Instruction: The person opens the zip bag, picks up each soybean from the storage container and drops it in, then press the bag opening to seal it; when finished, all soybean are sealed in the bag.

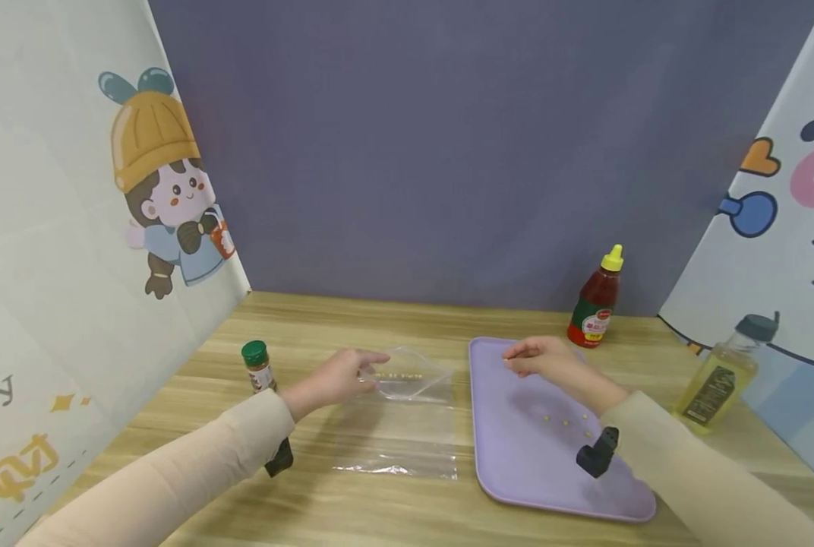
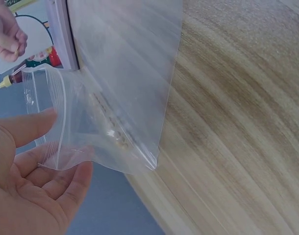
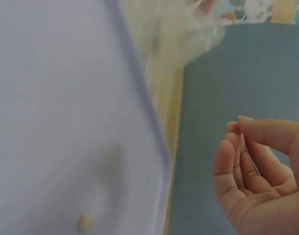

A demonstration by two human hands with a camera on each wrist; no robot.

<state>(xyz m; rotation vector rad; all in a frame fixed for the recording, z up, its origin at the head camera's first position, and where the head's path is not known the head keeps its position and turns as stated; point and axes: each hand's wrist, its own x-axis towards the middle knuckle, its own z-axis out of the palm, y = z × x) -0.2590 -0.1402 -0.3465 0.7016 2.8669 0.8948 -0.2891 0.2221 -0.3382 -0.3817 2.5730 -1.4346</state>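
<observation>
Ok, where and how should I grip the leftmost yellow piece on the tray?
Probably pinch the leftmost yellow piece by opposite sides, coming down from above: it is tiny, lies on the flat purple tray, and bare surface around it leaves room.

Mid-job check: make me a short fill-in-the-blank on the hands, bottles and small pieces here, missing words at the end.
1. The left hand holds the clear bag, while the right hand is above the purple ____.
2. The small pieces beside the right forearm are ____ in colour.
3. The bottle partly hidden by the left forearm has a ____ cap.
4. In the head view, the oil-like liquid's bottle stands toward the table's ____ side.

Missing words: tray; yellow; green; right.
</observation>
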